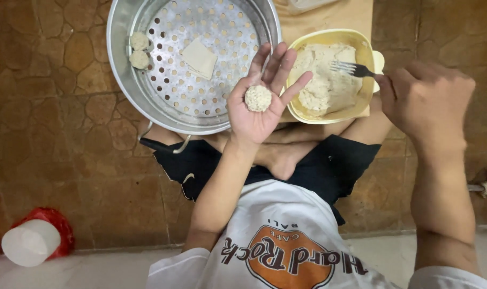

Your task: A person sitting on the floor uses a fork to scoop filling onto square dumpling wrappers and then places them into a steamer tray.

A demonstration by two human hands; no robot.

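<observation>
A filled dumpling lay in an upturned palm beside a yellow bowl of paste.

The left hand [260,101] was spread open, palm up, just left of the yellow bowl [364,49], with a small round dumpling [258,98] resting loose on the palm and no fingers curled over it. The right hand [428,99], just right of the bowl, was closed round the handle of a fork [351,68]; the handle was hidden inside the fist, and only the tines showed, resting on the pale filling [323,80] in the bowl. Left of the bowl sat a perforated metal steamer [192,32], its top cut off by the frame, holding two finished dumplings [139,49] at its far-left wall and one flat wrapper [199,58] near its middle. The bowl's near rim was partly hidden behind the left fingers.
</observation>
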